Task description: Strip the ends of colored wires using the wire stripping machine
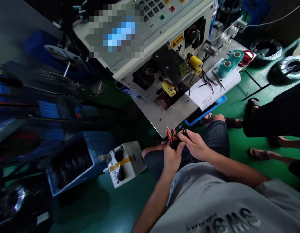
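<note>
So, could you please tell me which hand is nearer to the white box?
Left. The left hand is to the right of the white box; the right hand is farther to its right.

1 head cam, worn by the person: looks fwd & steeply down past own shirt (208,197), wide FOV, tilted vs. machine (162,40). L hand (172,157) & R hand (195,145) approx. mid-frame, fairly close, just below metal plate's (175,119) near corner.

Left of the left hand (173,157) I see a taped white box (135,160) beside a blue crate (98,150), and beyond the right hand (195,145) two teal rolls (223,69) near a red coil (247,58).
</note>
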Available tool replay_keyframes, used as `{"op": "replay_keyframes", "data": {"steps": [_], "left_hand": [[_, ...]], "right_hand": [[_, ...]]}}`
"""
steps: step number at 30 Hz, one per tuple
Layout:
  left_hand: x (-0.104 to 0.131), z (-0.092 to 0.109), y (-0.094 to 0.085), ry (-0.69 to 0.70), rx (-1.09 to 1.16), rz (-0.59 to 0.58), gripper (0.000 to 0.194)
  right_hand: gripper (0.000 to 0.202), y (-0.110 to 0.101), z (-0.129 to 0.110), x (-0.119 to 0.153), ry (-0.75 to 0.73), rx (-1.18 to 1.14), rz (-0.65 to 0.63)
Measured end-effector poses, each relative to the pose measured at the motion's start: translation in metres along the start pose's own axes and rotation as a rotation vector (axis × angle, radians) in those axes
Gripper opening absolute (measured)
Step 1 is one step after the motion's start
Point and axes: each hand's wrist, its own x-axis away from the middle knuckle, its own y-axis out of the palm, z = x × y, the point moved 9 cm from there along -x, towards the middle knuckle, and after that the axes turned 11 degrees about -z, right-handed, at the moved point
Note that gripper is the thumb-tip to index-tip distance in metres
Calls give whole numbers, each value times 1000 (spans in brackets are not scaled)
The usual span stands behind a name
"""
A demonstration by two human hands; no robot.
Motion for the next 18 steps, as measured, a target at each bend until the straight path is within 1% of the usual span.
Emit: {"op": "replay_keyframes", "data": {"steps": [2,4,5,7,9,11,15,18], "left_hand": [[-1,0,3,23,8,-34,56],[-1,-1,4,35,11,-29,55],[-1,-3,5,31,21,-10,54],[1,-8,7,11,60,43,53],[1,-13,13,-8,112,88,55],[0,-15,19,-19,159,109,58],[-9,-16,31,-14,303,102,61],[-15,-19,33,-50,436,114,59]], "right_hand": [[46,-1,-7,2,-22,58,4],[47,-1,-8,4,-18,41,31],[49,-1,-4,5,3,-7,49],[54,1,9,6,71,-174,83],[58,6,23,6,135,-366,100],[60,8,33,5,170,-504,130],[57,1,43,0,162,-682,225],[52,-5,46,-6,131,-797,289]]}}
